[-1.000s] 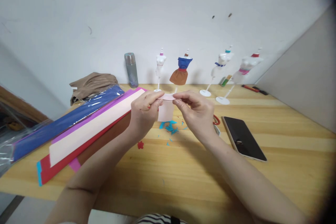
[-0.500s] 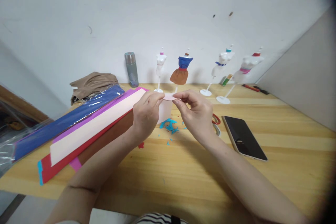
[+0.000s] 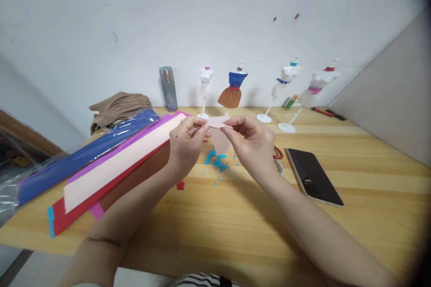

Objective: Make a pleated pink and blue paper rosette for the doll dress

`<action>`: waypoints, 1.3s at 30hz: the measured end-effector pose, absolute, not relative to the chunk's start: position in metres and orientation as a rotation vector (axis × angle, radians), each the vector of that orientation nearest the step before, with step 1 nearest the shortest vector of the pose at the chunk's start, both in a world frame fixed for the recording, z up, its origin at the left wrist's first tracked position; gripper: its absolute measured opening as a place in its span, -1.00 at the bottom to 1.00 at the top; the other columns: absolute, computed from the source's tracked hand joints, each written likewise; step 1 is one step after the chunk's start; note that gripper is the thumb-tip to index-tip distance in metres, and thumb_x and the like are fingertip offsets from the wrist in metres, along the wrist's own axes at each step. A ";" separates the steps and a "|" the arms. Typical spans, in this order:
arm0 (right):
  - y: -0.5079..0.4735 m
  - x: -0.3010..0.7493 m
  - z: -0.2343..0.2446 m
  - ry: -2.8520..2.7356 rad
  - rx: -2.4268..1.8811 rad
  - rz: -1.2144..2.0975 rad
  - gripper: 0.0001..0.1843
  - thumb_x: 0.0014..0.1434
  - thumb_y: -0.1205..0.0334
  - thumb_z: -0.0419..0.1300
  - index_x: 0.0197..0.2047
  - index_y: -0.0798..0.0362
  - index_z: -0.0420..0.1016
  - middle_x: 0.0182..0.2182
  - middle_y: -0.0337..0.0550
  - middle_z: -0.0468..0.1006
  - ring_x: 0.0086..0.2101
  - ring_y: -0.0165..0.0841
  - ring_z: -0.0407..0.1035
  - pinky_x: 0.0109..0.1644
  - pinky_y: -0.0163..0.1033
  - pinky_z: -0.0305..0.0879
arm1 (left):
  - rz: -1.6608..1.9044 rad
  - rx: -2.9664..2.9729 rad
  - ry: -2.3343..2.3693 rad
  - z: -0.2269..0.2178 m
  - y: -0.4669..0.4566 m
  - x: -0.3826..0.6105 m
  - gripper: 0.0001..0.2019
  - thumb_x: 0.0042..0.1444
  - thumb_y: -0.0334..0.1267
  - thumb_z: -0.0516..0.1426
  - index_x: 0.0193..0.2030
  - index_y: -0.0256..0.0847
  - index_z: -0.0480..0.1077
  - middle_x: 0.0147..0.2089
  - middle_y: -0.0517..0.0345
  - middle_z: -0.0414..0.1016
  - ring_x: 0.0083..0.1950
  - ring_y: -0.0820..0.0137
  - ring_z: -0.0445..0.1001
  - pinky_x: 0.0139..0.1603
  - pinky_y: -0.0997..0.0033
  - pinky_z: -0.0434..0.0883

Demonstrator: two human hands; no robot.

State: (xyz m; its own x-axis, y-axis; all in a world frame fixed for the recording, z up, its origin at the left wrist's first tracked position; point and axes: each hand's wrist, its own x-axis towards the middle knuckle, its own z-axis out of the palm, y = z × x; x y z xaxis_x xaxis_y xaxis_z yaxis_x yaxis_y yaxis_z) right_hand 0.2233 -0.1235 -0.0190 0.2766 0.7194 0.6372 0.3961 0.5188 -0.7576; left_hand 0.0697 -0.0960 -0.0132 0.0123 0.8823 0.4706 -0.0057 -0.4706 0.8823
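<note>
A small pale pink paper piece point(image 3: 219, 131) hangs above the wooden table point(image 3: 235, 215), folded at its top edge. My left hand point(image 3: 186, 145) pinches its left end with thumb and fingers closed. On the other end, my right hand point(image 3: 254, 143) pinches the same fold. Blue paper scraps point(image 3: 217, 161) lie on the table right under the piece. A tiny red flower cut-out point(image 3: 181, 185) sits near my left wrist.
Long coloured paper sheets point(image 3: 101, 166) lie at the left. A black phone point(image 3: 314, 175) rests at the right, with a tape roll point(image 3: 278, 158) beside it. Several small mannequin stands point(image 3: 284, 94), one in a blue and brown dress point(image 3: 232, 92), and a flask point(image 3: 168, 89) line the back wall.
The pink piece has been turned a little between my fingers; its hanging part now narrows and its top fold shows more. Both hands stayed almost in place.
</note>
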 end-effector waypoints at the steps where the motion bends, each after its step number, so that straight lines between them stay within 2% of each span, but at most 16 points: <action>1: -0.123 0.223 -0.019 -1.334 -1.073 0.286 -0.94 0.16 0.19 0.33 -0.31 -0.03 0.58 -0.37 -0.19 0.69 -0.38 -0.29 0.54 -0.21 -0.11 0.48 | 1.543 1.519 0.907 -0.012 -0.096 0.070 -0.90 0.08 -0.25 0.31 -0.31 -0.16 0.48 -0.44 0.23 0.61 -0.42 0.37 0.65 -0.37 0.43 0.58; 8: -0.123 0.222 -0.016 -1.262 -0.989 0.313 -0.96 0.08 0.25 0.36 -0.38 -0.06 0.58 -0.44 -0.21 0.63 -0.43 -0.31 0.50 -0.29 -0.14 0.50 | 1.511 1.366 0.842 -0.013 -0.093 0.070 -0.72 -0.07 -0.12 0.43 -0.32 -0.24 0.54 -0.47 0.14 0.64 -0.41 0.34 0.67 -0.38 0.43 0.61; 18: -0.122 0.224 -0.015 -1.210 -0.932 0.434 -0.91 0.03 0.24 0.41 -0.42 -0.10 0.58 -0.46 -0.21 0.64 -0.45 -0.28 0.50 -0.33 -0.11 0.52 | 1.554 1.404 0.850 -0.009 -0.097 0.069 -0.82 -0.06 -0.20 0.40 -0.38 -0.24 0.58 -0.49 0.15 0.63 -0.46 0.40 0.63 -0.41 0.47 0.59; 24: -0.119 0.233 -0.015 -1.219 -0.917 0.572 -0.89 -0.01 0.21 0.48 -0.41 -0.08 0.63 -0.42 -0.21 0.68 -0.41 -0.29 0.55 -0.25 -0.10 0.58 | 1.623 1.466 0.763 -0.008 -0.098 0.069 -0.87 -0.04 -0.24 0.39 -0.40 -0.22 0.59 -0.49 0.17 0.63 -0.46 0.42 0.64 -0.38 0.49 0.59; 32: -0.119 0.228 -0.014 -1.188 -0.898 0.549 -0.85 -0.03 0.22 0.47 -0.45 -0.06 0.57 -0.49 -0.24 0.62 -0.47 -0.31 0.49 -0.38 -0.17 0.49 | 1.654 1.493 0.693 -0.012 -0.092 0.068 -0.87 -0.03 -0.25 0.40 -0.37 -0.24 0.61 -0.50 0.17 0.62 -0.51 0.42 0.62 -0.42 0.50 0.58; 36: -0.120 0.227 -0.016 -1.262 -0.869 0.432 -0.93 0.05 0.29 0.41 -0.36 -0.07 0.64 -0.40 -0.23 0.67 -0.41 -0.31 0.52 -0.29 -0.15 0.51 | 1.615 1.651 0.706 -0.007 -0.091 0.062 -0.86 0.00 -0.31 0.37 -0.25 -0.20 0.69 -0.42 0.16 0.65 -0.46 0.45 0.60 -0.39 0.50 0.59; 39: -0.122 0.228 -0.016 -1.368 -0.874 0.301 -0.87 0.14 0.31 0.35 -0.24 -0.08 0.70 -0.30 -0.20 0.71 -0.36 -0.32 0.54 -0.23 -0.14 0.52 | 1.617 1.808 0.755 -0.002 -0.091 0.057 -0.82 0.02 -0.38 0.32 -0.23 -0.14 0.72 -0.39 0.16 0.67 -0.44 0.47 0.58 -0.38 0.52 0.57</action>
State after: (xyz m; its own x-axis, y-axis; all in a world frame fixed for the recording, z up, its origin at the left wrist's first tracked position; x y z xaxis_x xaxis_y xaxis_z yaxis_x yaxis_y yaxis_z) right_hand 0.2279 -0.1215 -0.0163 0.2223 0.6553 0.7219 0.2925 0.6615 -0.6906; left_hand 0.0567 -0.0906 -0.0017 0.0995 0.7460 0.6585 0.0256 -0.6634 0.7478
